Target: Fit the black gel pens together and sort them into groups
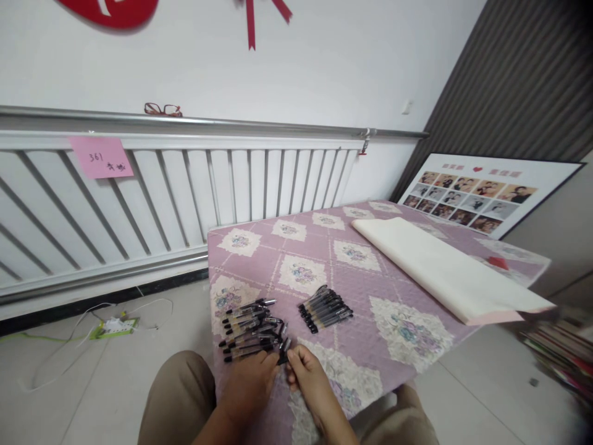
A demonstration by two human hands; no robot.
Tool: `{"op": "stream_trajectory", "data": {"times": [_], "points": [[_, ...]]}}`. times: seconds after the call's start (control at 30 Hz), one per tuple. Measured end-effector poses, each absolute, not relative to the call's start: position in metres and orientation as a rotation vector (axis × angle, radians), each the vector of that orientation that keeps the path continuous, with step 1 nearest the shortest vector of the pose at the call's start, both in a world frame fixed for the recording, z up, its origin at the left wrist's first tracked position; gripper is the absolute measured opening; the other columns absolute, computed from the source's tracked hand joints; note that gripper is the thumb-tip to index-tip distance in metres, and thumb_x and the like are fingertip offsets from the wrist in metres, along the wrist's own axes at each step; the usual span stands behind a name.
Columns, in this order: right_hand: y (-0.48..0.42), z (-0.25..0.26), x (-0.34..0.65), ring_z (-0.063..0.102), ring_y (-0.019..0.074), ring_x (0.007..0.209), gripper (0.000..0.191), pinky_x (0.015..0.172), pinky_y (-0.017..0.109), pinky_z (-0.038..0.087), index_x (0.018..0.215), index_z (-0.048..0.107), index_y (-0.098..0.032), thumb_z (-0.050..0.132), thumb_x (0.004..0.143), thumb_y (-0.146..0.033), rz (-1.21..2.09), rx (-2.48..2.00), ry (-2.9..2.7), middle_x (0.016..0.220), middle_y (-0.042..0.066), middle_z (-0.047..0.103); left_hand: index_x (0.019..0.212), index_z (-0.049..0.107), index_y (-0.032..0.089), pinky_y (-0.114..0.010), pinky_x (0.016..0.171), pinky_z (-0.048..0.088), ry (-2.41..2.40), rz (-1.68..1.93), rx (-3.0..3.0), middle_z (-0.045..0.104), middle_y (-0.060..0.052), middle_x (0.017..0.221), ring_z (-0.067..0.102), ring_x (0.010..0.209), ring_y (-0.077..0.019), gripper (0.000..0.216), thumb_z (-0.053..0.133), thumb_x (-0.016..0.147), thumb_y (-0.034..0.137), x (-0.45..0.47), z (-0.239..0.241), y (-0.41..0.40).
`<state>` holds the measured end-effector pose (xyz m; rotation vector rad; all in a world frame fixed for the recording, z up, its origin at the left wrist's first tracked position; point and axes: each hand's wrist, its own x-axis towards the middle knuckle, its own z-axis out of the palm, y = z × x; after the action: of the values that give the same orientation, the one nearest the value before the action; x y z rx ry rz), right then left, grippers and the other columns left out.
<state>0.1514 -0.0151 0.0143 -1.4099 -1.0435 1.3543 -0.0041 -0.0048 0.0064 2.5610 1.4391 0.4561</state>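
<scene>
My left hand (252, 378) is closed at the table's near edge, just below a loose bunch of pens (252, 330) with black ends and clear barrels. Its fingertips meet those of my right hand (308, 376), which is pinched shut. Between the two hands shows a short dark length of a pen (283, 351) with a silvery clip; the rest is hidden by my fingers. Right of the bunch, a neat row of black-capped pens (325, 309) lies side by side on the patterned tablecloth (301, 241).
A large cream sheet or folder (430, 266) lies on the table's right, with a small red item (498, 263) beyond it. Behind stands a photo board (472, 191). A white radiator (259, 182) runs along the wall. On the floor at left is a power strip (115, 327) with cables.
</scene>
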Motion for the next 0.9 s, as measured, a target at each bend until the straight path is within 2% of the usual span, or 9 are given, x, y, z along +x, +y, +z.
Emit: {"op": "stream_trajectory", "data": {"times": [0.27,0.5,0.9], "points": [[-0.0162,0.0153,0.1511,0.041,0.007,0.043,0.039,0.04,0.017,0.034,0.063,0.044,-0.022,0.056,0.072,-0.058,1.31,-1.477,-1.021,0.049,-0.008,0.043,0.112,0.057,0.026,-0.026,0.066,0.046,1.452,0.53,2.55,0.065,-0.002,0.088,0.062,0.078,-0.018,0.027,0.041,0.091,0.024,-0.0031,0.0031,-0.0046],[-0.0125,0.0106,0.1473,0.035,0.0056,0.035,0.045,0.033,0.017,0.025,0.06,0.038,-0.023,0.05,0.074,-0.064,1.294,-1.533,-1.019,0.044,-0.01,0.037,0.112,0.058,0.025,-0.024,0.067,0.046,1.441,0.561,2.575,0.064,-0.002,0.085,0.062,0.076,-0.0167,0.027,0.045,0.089,0.022,-0.004,0.0047,-0.0048],[-0.0154,0.0143,0.1502,0.038,0.0063,0.041,0.037,0.038,0.017,0.031,0.064,0.044,-0.022,0.055,0.075,-0.055,1.322,-1.445,-1.034,0.048,-0.009,0.042,0.111,0.059,0.025,-0.024,0.066,0.047,1.459,0.49,2.556,0.065,-0.002,0.088,0.062,0.076,-0.0169,0.026,0.044,0.09,0.022,-0.0022,0.0077,-0.0043]]}}
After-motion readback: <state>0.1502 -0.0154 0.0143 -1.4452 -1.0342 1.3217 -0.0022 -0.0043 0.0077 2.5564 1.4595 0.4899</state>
